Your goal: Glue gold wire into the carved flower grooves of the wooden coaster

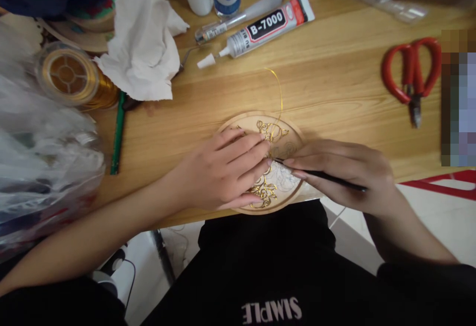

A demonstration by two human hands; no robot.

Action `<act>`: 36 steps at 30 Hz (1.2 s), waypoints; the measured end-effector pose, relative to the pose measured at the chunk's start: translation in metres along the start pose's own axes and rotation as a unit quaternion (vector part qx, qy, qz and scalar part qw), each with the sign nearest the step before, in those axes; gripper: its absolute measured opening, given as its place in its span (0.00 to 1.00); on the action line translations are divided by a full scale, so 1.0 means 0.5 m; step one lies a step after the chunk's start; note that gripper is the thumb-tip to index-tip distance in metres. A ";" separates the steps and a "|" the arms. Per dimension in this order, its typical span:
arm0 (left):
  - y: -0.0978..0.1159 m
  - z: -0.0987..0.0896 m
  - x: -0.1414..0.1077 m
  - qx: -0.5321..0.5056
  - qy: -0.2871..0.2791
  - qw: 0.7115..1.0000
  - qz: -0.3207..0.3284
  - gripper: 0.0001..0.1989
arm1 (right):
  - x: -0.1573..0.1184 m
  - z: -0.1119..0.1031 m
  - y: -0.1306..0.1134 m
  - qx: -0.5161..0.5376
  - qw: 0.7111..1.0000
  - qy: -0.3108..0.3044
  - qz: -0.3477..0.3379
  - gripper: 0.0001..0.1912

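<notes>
The left hand, its grip loosely spread with fingers slightly bent, presses on the round pale wooden board with gold wire scrollwork, which lies at the near edge of the wooden desk. The right hand's grip is closed around a slim black pointed tool, its tip at the board beside the left fingertips. Beyond the board lies a silver-and-black B-7000 glue tube.

The left forearm slants up from the lower left of the frame, its hand palm down near the centre, fingers spread slightly. The right hand, right of centre, has its fingers drawn together in a pinch, pointing left; its forearm runs toward the lower right.
</notes>
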State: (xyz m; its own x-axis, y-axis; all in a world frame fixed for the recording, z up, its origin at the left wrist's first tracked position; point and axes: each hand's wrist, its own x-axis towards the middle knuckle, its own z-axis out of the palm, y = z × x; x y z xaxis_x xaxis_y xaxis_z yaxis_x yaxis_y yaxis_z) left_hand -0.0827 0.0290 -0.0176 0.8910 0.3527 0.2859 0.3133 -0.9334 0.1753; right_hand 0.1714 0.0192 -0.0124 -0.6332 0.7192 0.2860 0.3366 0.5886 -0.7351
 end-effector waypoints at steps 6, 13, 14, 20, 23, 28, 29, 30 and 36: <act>0.000 -0.001 0.003 0.004 0.000 1.000 0.007 0.23 | 0.003 -0.002 0.001 -0.019 1.000 -0.013 -0.016 0.09; 0.003 0.001 -0.005 0.013 -0.027 1.000 -0.009 0.23 | 0.004 -0.005 0.000 -0.041 0.998 -0.019 -0.033 0.10; 0.003 0.002 -0.006 0.014 -0.023 1.000 -0.008 0.23 | 0.004 -0.005 0.000 -0.041 0.998 -0.018 -0.032 0.10; -0.002 0.003 -0.002 -0.009 0.006 1.000 0.006 0.23 | 0.000 0.000 0.000 -0.024 0.999 -0.011 -0.030 0.10; -0.003 0.002 0.000 -0.014 0.000 1.000 0.004 0.23 | -0.001 0.001 -0.001 -0.025 0.999 -0.014 -0.022 0.09; -0.002 0.003 -0.003 0.001 0.003 1.000 0.004 0.23 | -0.003 -0.002 -0.002 -0.036 0.999 -0.016 -0.033 0.09; -0.001 0.004 -0.004 0.001 0.006 1.000 0.002 0.23 | -0.003 -0.002 -0.002 -0.038 0.999 -0.018 -0.033 0.09; -0.001 0.004 -0.004 -0.002 0.007 1.000 0.000 0.23 | -0.002 -0.003 -0.002 -0.037 0.999 -0.021 -0.033 0.08; 0.001 0.007 -0.006 -0.013 -0.002 1.000 -0.014 0.24 | 0.007 -0.005 -0.003 -0.023 0.999 -0.032 -0.033 0.05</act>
State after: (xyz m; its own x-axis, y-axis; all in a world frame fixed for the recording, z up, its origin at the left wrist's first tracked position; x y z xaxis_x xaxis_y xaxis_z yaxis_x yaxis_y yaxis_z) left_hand -0.0839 0.0272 -0.0215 0.8834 0.3785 0.2765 0.3296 -0.9210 0.2077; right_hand 0.1704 0.0214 -0.0087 -0.6984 0.6537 0.2914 0.3227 0.6510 -0.6871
